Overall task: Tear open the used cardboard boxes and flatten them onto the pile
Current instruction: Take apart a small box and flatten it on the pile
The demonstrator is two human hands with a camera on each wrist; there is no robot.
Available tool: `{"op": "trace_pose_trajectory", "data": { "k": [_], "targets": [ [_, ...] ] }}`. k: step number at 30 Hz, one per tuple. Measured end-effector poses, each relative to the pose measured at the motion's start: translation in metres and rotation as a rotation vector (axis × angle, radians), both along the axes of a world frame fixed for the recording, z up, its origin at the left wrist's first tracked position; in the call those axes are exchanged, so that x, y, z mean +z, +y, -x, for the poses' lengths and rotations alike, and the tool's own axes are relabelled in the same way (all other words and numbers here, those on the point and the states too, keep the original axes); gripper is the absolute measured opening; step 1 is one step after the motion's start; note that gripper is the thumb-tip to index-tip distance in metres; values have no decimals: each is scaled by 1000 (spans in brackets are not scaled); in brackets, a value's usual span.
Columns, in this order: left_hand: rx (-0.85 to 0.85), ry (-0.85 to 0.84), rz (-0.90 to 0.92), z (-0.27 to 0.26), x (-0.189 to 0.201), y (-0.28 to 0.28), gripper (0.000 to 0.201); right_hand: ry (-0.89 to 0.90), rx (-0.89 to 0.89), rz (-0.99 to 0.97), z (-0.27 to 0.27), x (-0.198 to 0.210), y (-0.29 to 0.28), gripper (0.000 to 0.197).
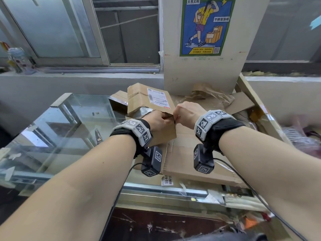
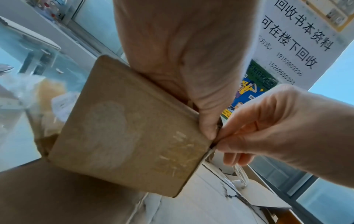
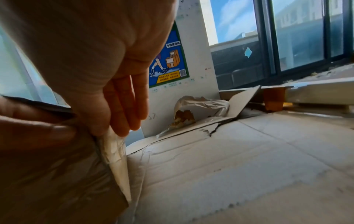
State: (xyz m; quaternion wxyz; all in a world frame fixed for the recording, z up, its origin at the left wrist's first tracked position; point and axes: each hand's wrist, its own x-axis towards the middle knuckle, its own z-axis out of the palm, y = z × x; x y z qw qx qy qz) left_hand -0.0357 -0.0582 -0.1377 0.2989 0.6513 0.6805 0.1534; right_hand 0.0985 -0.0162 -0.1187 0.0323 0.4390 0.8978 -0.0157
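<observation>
Cardboard covers most of the bench [image 1: 52, 129], a glass-topped counter: flattened sheets make up the pile [image 1: 196, 159], lying from the middle toward the right, with a tall white board [image 1: 205, 73] bearing a blue poster [image 1: 206, 25] standing at its far edge. Crumpled brown paper [image 1: 206, 94] sits at the foot of that board.

On the pile's left side, near the middle of the scene, rests the brown box [image 1: 149, 103], still box-shaped, with a shipping label [image 1: 157, 98] on its upper face. A smaller foil-lined box [image 1: 118, 101] lies just beside it on the far left.

The left hand [image 1: 159, 119] grips the box's near right corner, fingers curled over the edge and thumb pressed on the side panel, as the left wrist view shows. The right hand [image 1: 185, 113] meets it at the same corner; its thumb and forefinger pinch a strip of clear tape [image 3: 114, 151] lifted off the corner seam, the other fingers [image 3: 132, 106] hanging loosely.

The step in hand appears to be opening the seam, early in this box's flattening. The next move probably calls for the left hand to brace the box while the right draws the tape along the edge, keeping the pull close to the cardboard so the strip does not snap short. Once the seam is free, the panels can be spread and pressed down onto the pile.
</observation>
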Motion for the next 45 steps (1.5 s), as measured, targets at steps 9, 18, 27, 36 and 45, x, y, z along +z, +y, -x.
{"op": "trace_pose_trajectory", "data": {
  "k": [9,18,27,36,45],
  "targets": [
    [49,76,28,-6,-45,-7,37,-28,-34,88,0,-30,-8,21],
    [43,24,5,-13,-56,2,33,-9,-44,155,-9,-45,-2,24],
    [218,69,21,-21,-65,-1,38,97,94,75,-19,-73,-7,18],
    [227,172,107,-16,-70,14,34,163,87,133,-22,-79,-5,15],
    [179,179,86,-9,-62,18,41,202,74,132,-22,-75,-6,31]
  ]
}}
